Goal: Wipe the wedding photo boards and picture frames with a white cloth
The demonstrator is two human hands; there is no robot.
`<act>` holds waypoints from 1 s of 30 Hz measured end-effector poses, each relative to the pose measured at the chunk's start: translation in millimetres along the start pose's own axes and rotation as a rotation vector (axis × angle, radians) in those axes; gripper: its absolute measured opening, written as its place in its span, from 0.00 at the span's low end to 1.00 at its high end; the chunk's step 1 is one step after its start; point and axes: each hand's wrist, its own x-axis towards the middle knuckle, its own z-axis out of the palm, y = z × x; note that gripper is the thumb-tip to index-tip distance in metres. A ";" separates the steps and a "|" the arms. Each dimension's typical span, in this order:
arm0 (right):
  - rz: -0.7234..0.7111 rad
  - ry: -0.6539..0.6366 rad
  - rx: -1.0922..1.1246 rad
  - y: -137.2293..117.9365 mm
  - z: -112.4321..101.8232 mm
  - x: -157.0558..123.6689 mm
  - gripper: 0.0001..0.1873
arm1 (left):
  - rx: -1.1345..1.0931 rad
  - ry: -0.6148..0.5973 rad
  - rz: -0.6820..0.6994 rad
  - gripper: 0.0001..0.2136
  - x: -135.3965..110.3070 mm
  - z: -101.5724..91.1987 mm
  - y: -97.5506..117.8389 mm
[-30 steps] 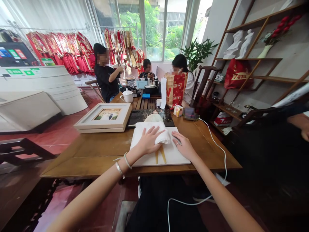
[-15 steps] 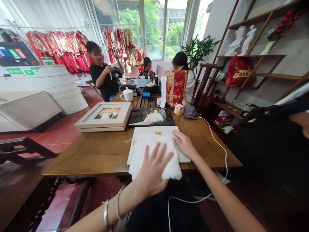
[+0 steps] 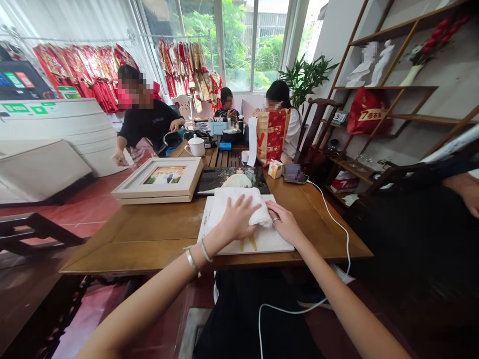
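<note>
— Two hands of yours were at the white board (image 3: 279,243); how was each one set?

— Your left hand (image 3: 237,218) lay with its fingers fanned wide over one white cloth (image 3: 264,214), bunched on top of the board. Your right hand (image 3: 286,223) rested at the board's right edge; I couldn't tell whether it gripped that edge or only lay on it.

— What else could you have counted?

— Two bracelets (image 3: 198,255) circled your left wrist, and one ring (image 3: 276,220) sat on your right hand. One framed picture (image 3: 159,179) lay beyond the board to its left, and one dark photo panel (image 3: 213,179) just beyond it. You had one carton (image 3: 275,169) and one phone (image 3: 295,173) beyond the board to its right, and three people (image 3: 149,122) farther off on its far side.

— Was any writing within your reading?

— You could make out a "W" on the paper bag (image 3: 275,142) beyond the board, and a "7" ahead of other characters on the red bag (image 3: 368,112), well to the board's right. Print along the board's left side was too small for you to read.

— And which way did your cloth point?

— Its long axis slanted across the board, from far left to near right, one thick end toward your right hand. Two gold strips (image 3: 253,243) on the board pointed at you.
</note>
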 end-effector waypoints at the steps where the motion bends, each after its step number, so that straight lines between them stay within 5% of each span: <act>1: 0.006 0.002 0.003 -0.4 -0.3 -0.1 0.19 | 0.003 0.005 0.002 0.30 7.7 2.0 -3.1; 8: 0.082 -0.021 -0.011 -12.0 -6.1 -1.3 0.21 | -0.011 0.028 0.040 0.28 27.7 8.8 -7.9; 17: 0.187 0.047 0.080 -11.6 -7.6 0.7 0.07 | -0.061 0.051 0.040 0.32 -16.9 6.3 37.8; 25: 0.112 -0.020 0.118 -8.7 -6.0 -0.9 0.11 | -0.088 0.017 0.014 0.39 -73.5 5.3 85.2; 30: 0.055 -0.046 0.042 -7.6 -5.8 -1.7 0.17 | -0.122 -0.048 -0.063 0.37 -69.0 -4.0 80.2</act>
